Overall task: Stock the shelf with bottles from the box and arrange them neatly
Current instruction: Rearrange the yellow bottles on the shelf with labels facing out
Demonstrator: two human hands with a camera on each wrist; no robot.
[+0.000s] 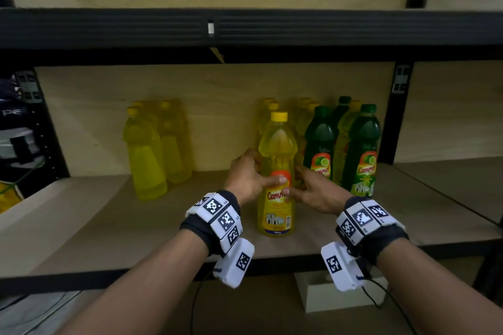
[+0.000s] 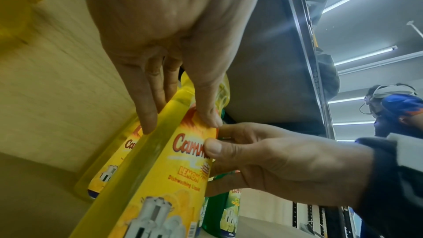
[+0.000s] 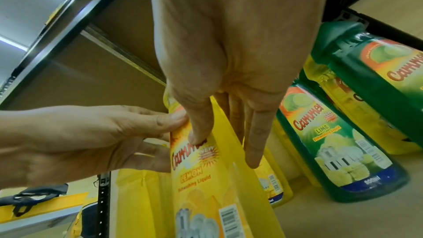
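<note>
- Wooden boards form the shelf (image 1: 81,226) inside a black metal frame, with a plain wooden back wall behind; the light is dim.
- At the middle of the board, near its front part, the yellow lemon bottle (image 1: 276,171) stands upright with its label to the person; it is first in a file of yellow bottles that goes to the far wall.
- The left hand (image 1: 249,178) grips this bottle from the left, thumb on the label and fingers (image 2: 146,115) along its side; the right hand (image 1: 317,190) grips it from the right, thumb just below the left thumb; I judge both hold it to turn the label forward and keep it in line.
- Just to the right stand the green lime bottles (image 1: 360,149), with more yellow ones between and behind them; the kinds seem kept together.
- Far to the left stands another yellow group (image 1: 155,149), well apart.
- The box I cannot see with certainty.
</note>
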